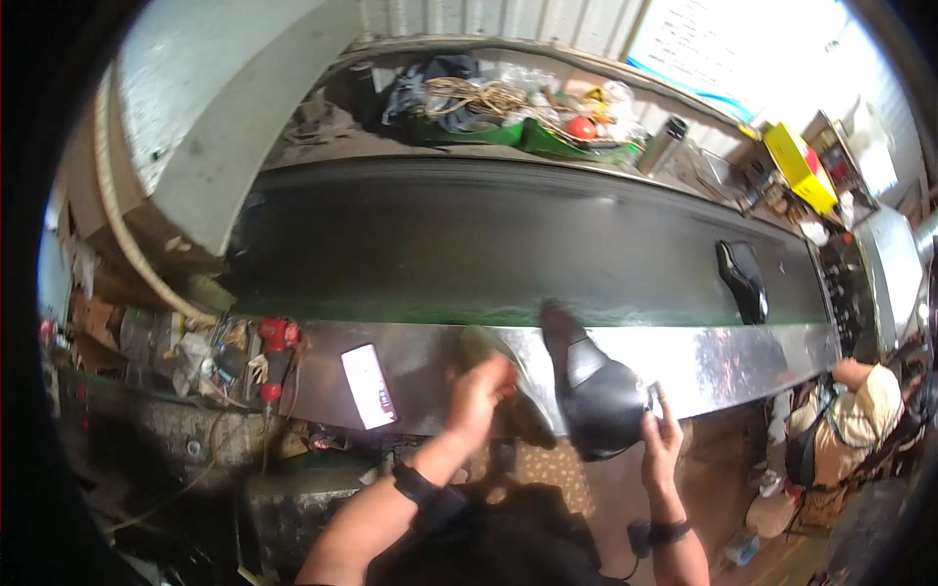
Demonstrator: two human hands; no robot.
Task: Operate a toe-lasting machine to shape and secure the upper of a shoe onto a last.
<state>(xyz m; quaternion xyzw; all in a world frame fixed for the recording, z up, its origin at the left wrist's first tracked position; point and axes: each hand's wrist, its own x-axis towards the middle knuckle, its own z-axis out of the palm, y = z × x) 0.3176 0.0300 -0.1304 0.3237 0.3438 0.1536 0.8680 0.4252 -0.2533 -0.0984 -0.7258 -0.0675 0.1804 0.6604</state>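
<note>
Right hand [661,441] fingers grasp a glossy black shoe upper [596,396] at its heel; left hand [481,396], blurred beside it, grip unclear, over the metal worktop [430,361]

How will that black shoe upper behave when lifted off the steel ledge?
The black shoe upper probably flexes, since it looks like thin sheet material. It seems light: the right hand alone steadies it. Its glossy surface may be slippery.
</note>
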